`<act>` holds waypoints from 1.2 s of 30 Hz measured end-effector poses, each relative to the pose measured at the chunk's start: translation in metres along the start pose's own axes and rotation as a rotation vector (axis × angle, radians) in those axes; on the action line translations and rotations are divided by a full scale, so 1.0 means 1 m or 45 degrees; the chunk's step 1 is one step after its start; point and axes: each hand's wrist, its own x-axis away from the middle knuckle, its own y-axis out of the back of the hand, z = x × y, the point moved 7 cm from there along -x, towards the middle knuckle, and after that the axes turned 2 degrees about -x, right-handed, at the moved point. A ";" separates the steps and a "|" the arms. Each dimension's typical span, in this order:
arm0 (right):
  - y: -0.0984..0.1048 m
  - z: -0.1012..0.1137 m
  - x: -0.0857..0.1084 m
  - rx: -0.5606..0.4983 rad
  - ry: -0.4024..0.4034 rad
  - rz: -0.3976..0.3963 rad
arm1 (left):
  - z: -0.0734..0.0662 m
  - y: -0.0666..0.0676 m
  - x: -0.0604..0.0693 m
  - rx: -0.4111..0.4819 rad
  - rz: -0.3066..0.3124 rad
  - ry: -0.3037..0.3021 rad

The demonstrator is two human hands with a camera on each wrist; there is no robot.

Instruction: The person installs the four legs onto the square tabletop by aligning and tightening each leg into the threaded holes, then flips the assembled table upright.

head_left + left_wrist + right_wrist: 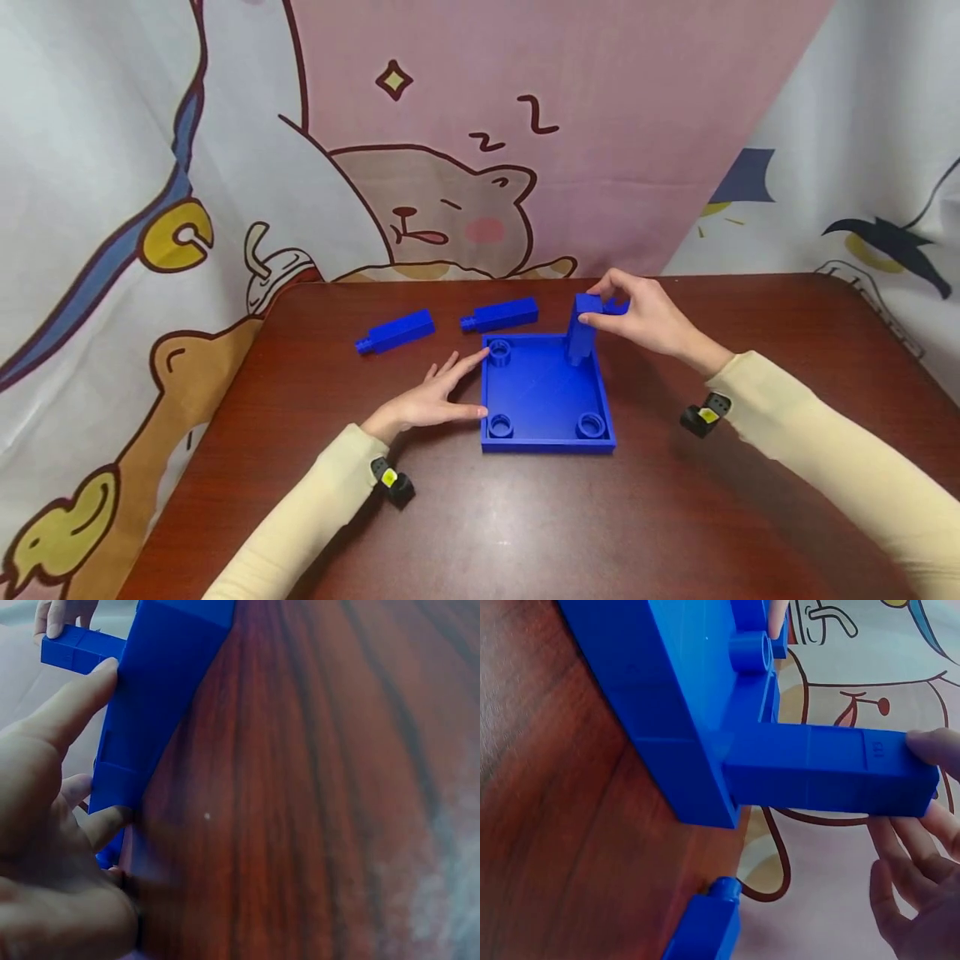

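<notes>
A square blue tray (pixel 543 392) with raised walls has round sockets at three visible corners. At its far right corner a blue post (pixel 582 329) stands upright, its lower end in that corner. My right hand (pixel 651 321) pinches the top of the post between thumb and fingers, as the right wrist view also shows at the post (pixel 832 769). My left hand (pixel 431 400) touches the tray's left wall with its thumb and a finger, the fingers spread. In the left wrist view, its fingers lie against the tray's side (pixel 150 697).
Two blue posts with threaded ends, one (pixel 401 331) at the left and one (pixel 506 315) nearer the middle, lie behind the tray. Another blue piece (pixel 617 307) shows partly behind my right hand. A printed curtain (pixel 615 167) hangs behind the table (pixel 480 533).
</notes>
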 end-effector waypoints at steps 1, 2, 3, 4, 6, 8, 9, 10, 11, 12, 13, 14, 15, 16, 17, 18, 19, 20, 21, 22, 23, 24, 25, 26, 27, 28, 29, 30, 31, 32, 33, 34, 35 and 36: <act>0.000 0.000 0.001 0.003 0.006 -0.022 | 0.000 0.000 0.000 0.005 0.003 0.000; 0.000 0.000 0.001 0.002 0.016 -0.047 | 0.000 0.000 0.000 0.011 0.005 0.001; -0.001 0.000 0.002 0.004 0.026 -0.068 | 0.001 -0.001 0.000 0.017 0.011 0.009; -0.001 0.000 0.002 0.005 0.029 -0.090 | 0.001 -0.001 0.000 0.023 0.016 0.012; -0.003 0.000 0.003 0.003 0.035 -0.122 | 0.001 -0.001 0.000 0.032 0.017 0.003; -0.004 -0.001 0.002 -0.011 0.038 -0.138 | 0.002 -0.001 0.001 0.040 0.017 0.006; -0.005 -0.001 0.001 -0.015 0.031 -0.143 | 0.002 -0.001 0.001 0.044 0.015 0.009; -0.006 -0.001 0.000 -0.023 0.029 -0.150 | 0.002 -0.001 0.002 0.047 0.012 0.008; -0.006 -0.001 -0.001 -0.034 0.029 -0.156 | 0.002 0.000 0.002 0.050 0.009 0.008; -0.007 -0.002 -0.002 -0.046 0.027 -0.162 | 0.002 0.000 0.002 0.054 0.005 0.006; -0.007 -0.002 -0.002 -0.056 0.027 -0.169 | 0.002 0.000 0.003 0.058 0.005 0.008; -0.007 -0.003 -0.002 -0.062 0.025 -0.175 | 0.001 0.001 0.002 0.061 0.004 0.009; -0.007 -0.003 -0.003 -0.065 0.026 -0.182 | 0.000 0.001 0.002 0.064 0.001 0.002; -0.007 -0.003 -0.002 -0.065 0.028 -0.187 | 0.000 0.001 0.002 0.064 0.001 0.001; -0.008 -0.003 -0.002 -0.065 0.028 -0.190 | 0.000 0.002 0.002 0.066 0.000 0.000; -0.008 -0.003 -0.002 -0.062 0.029 -0.193 | 0.000 0.002 0.002 0.065 0.002 0.000; -0.008 -0.003 -0.001 -0.058 0.032 -0.195 | 0.001 0.001 0.002 0.062 0.005 0.006; -0.008 -0.003 -0.001 -0.054 0.037 -0.195 | 0.001 0.001 0.002 0.062 0.008 0.011; -0.008 -0.003 -0.001 -0.051 0.041 -0.195 | 0.002 0.001 0.002 0.064 0.010 0.011; -0.008 -0.003 -0.002 -0.052 0.043 -0.194 | 0.002 0.000 0.002 0.067 0.010 0.012; -0.008 -0.004 -0.002 -0.060 0.044 -0.192 | 0.003 0.000 0.002 0.070 0.011 0.012; -0.007 -0.004 -0.002 -0.070 0.045 -0.189 | 0.003 0.000 0.002 0.072 0.011 0.007; -0.007 -0.005 -0.002 -0.080 0.044 -0.183 | 0.002 -0.001 0.002 0.077 0.011 0.005; -0.007 -0.006 -0.001 -0.090 0.040 -0.173 | 0.002 -0.001 0.001 0.081 0.010 0.003; -0.007 -0.007 -0.001 -0.101 0.035 -0.163 | 0.002 -0.001 0.001 0.081 0.011 0.004; -0.006 -0.009 0.000 -0.116 0.034 -0.150 | 0.002 -0.001 0.001 0.080 0.010 -0.001; -0.006 -0.010 0.001 -0.140 0.034 -0.137 | 0.002 -0.001 0.001 0.079 0.013 0.001; -0.004 -0.013 0.002 -0.159 0.033 -0.127 | 0.001 -0.002 0.001 0.080 0.016 0.003; -0.002 -0.016 0.002 -0.181 0.033 -0.117 | 0.001 -0.002 0.001 0.080 0.019 0.010; 0.000 -0.019 0.003 -0.207 0.037 -0.112 | 0.001 -0.002 0.001 0.079 0.020 0.013; 0.003 -0.021 0.004 -0.231 0.042 -0.109 | 0.001 -0.002 0.001 0.075 0.018 0.012; 0.007 -0.023 0.005 -0.258 0.043 -0.106 | 0.000 -0.002 0.001 0.074 0.017 0.014; 0.010 -0.025 0.006 -0.273 0.042 -0.108 | 0.000 -0.001 0.001 0.073 0.017 0.017; 0.014 -0.026 0.008 -0.276 0.039 -0.109 | 0.000 -0.001 0.001 0.071 0.016 0.020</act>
